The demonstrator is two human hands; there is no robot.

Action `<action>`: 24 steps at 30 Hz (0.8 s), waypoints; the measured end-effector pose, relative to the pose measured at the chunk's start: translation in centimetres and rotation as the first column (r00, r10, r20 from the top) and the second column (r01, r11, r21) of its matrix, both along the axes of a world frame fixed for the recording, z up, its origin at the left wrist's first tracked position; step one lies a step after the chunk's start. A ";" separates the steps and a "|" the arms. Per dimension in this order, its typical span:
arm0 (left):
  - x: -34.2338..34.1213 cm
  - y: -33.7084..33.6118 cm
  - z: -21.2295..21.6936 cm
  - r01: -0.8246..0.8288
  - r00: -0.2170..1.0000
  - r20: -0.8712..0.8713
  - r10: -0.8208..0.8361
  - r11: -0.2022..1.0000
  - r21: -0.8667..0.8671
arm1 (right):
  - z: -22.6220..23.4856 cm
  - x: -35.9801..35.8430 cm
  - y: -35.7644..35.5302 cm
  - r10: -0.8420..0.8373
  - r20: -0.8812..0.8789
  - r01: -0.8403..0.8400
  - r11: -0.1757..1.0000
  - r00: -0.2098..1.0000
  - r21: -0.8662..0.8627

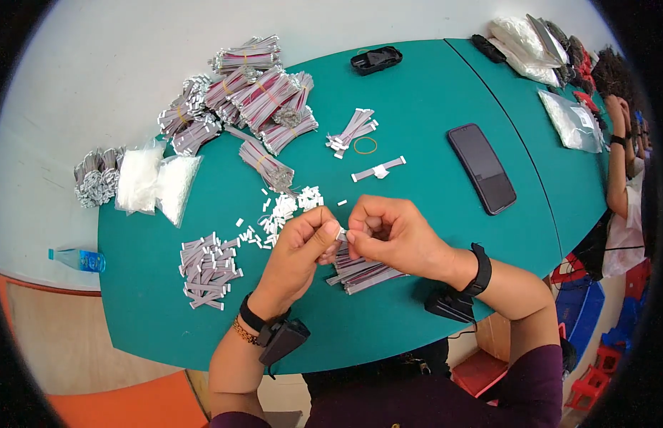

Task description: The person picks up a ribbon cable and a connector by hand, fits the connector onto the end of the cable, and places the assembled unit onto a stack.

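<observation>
White tab pinched between left hand [301, 246] and right hand [388, 235], fingertips closed on a grey cable strip [341, 233]. It could slip: tiny grip, and it would drop among the loose strips [363, 272] on the teal counter [417, 114].

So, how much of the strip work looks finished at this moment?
Done, it seems: banded bundles stacked at the table's far side. In hand: left hand and right hand pinch one small white piece over a loose stack. Left: loose strips and scattered white bits.

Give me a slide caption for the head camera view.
Both hands pinch a small white strip above a teal table strewn with bundled strips.
</observation>
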State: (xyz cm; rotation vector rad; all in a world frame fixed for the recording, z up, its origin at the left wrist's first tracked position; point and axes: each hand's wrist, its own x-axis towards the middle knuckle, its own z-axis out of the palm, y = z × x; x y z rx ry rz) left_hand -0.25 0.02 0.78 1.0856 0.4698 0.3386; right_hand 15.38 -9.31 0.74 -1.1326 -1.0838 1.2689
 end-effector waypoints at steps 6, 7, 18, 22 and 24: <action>-0.1 0.1 0.2 0.034 0.999 -0.003 -0.034 0.999 -0.020 | 0.1 0.1 0.0 0.022 -0.016 -0.022 1.000 1.000 -0.015; -0.1 0.1 0.2 0.034 0.999 -0.003 -0.034 0.999 -0.020 | 0.1 0.2 0.0 0.021 -0.017 -0.022 1.000 1.000 -0.015; -0.1 0.1 0.0 0.041 0.999 -0.008 -0.041 0.999 0.012 | 0.1 0.3 0.1 0.044 -0.005 -0.044 0.999 0.999 -0.024; -0.1 0.0 0.2 0.035 0.999 -0.021 -0.035 0.999 0.029 | 0.2 0.4 0.2 0.042 0.002 -0.042 0.998 0.999 -0.042; -0.1 0.0 0.2 0.046 0.999 -0.015 -0.046 0.999 -0.008 | 0.3 0.4 0.1 0.051 0.001 -0.051 0.998 0.999 -0.039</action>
